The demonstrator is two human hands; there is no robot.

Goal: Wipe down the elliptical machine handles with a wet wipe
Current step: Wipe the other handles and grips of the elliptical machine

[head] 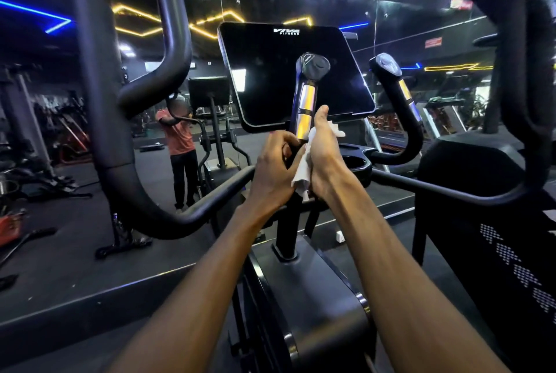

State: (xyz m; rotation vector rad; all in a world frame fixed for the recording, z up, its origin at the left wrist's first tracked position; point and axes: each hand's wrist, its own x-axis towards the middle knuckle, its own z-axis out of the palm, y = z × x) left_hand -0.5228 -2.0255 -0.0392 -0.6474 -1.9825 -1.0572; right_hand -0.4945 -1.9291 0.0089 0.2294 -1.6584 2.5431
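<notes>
Below the console [296, 77], fingers [284, 143] of the left hand [275, 168] curl around the inner handle [307, 95], and the right hand [323, 152] presses the wet wipe [302, 168] – white, crumpled, tail dangling – against the post. Mid-wipe, I'd say – next comes a slide up over the shiny sensor bands, then the other handle [403, 107], untouched.
</notes>
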